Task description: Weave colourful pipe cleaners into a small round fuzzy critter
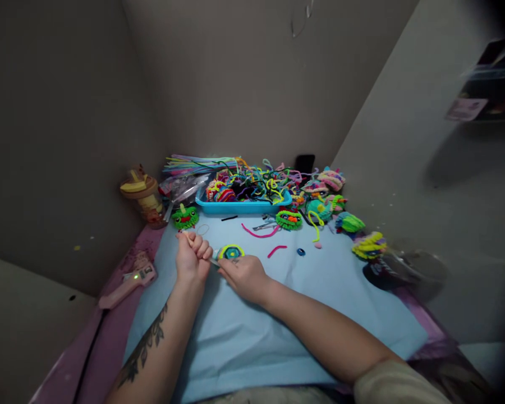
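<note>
My left hand [191, 255] is closed in a fist over the blue cloth. A thin pale strip [214, 261] runs from it to my right hand [244, 275], whose fingers are pinched together on the other end. What the strip is made of is too small to tell, and most of it is hidden in my hands. Just beyond my right fingers lies a round coil [230, 252] in yellow, teal and blue, partly covered by that hand. A green fuzzy figure [185, 217] with eyes sits beyond my left hand.
A blue tray [244, 208] heaped with coloured pipe cleaners stands at the back. Pink pieces [276, 251], a small blue ring [301, 252] and scissors [264, 226] lie on the cloth [252, 348]. Fuzzy figures [369, 245] line the right. A pink glue gun [128, 286] is at left.
</note>
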A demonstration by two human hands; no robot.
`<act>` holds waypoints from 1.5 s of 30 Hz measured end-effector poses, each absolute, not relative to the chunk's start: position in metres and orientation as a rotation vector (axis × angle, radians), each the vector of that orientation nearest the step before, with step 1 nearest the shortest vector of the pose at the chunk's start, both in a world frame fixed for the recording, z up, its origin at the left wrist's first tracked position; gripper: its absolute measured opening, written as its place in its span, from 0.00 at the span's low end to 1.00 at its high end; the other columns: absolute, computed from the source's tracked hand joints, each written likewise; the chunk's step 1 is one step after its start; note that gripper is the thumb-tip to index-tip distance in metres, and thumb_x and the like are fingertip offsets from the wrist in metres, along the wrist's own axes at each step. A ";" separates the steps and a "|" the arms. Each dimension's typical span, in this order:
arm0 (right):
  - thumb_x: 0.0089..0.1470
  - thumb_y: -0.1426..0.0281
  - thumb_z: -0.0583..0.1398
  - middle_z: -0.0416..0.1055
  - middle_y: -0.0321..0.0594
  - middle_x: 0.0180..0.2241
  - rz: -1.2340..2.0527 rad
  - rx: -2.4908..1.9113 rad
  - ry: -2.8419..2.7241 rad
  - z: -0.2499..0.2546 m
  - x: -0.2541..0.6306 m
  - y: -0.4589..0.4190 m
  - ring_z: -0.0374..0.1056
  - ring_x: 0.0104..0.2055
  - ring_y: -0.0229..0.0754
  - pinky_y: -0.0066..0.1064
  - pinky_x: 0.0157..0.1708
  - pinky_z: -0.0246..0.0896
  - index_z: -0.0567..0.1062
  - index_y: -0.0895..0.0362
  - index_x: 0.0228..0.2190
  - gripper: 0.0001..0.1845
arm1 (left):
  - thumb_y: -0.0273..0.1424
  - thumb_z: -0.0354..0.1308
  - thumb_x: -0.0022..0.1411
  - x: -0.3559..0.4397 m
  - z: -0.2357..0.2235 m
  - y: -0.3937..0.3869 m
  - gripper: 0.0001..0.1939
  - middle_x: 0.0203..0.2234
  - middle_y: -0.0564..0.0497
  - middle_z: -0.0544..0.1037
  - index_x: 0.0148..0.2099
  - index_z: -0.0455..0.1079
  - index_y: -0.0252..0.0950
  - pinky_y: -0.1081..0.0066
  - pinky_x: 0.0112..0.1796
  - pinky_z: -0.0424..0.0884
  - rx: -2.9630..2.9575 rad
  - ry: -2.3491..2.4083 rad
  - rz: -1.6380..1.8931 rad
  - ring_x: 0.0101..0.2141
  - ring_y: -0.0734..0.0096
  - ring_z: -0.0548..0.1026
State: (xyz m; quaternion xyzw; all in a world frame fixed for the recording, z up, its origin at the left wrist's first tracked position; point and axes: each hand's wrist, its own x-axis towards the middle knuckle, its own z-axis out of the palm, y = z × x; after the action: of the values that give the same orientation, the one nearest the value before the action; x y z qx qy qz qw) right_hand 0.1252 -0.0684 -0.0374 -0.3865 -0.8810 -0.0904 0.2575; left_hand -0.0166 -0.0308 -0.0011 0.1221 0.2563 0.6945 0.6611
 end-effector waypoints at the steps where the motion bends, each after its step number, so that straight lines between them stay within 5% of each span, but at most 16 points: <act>1: 0.60 0.67 0.53 0.73 0.35 0.21 -0.253 -1.042 -2.386 -0.037 0.125 -0.069 0.66 0.23 0.36 0.29 0.24 0.47 0.72 0.56 0.35 0.09 | 0.42 0.38 0.68 -0.017 0.000 -0.031 0.23 0.09 0.62 0.45 0.23 0.53 0.36 0.78 0.13 0.39 0.267 0.585 1.580 0.09 0.81 0.46; 14: 0.61 0.68 0.53 0.68 0.31 0.16 -0.343 -0.824 -2.309 -0.020 0.123 -0.075 0.64 0.19 0.33 0.30 0.21 0.45 0.71 0.58 0.36 0.09 | 0.44 0.38 0.68 -0.035 0.029 -0.050 0.23 0.15 0.61 0.35 0.25 0.54 0.37 0.76 0.14 0.36 0.302 0.488 1.705 0.12 0.80 0.38; 45: 0.58 0.70 0.57 0.65 0.30 0.16 -0.089 -0.695 -2.434 0.010 0.148 -0.091 0.61 0.17 0.34 0.32 0.18 0.45 0.70 0.61 0.40 0.09 | 0.45 0.39 0.68 -0.058 0.058 -0.067 0.21 0.07 0.63 0.48 0.26 0.56 0.39 0.79 0.09 0.46 0.175 0.330 1.688 0.08 0.81 0.42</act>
State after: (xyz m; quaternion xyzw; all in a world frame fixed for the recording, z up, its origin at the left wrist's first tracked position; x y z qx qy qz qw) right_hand 0.1481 -0.0907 0.0101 -0.2618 -0.9168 -0.0334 0.2996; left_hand -0.0577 -0.0665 0.0580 0.0770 0.1453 0.7428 0.6490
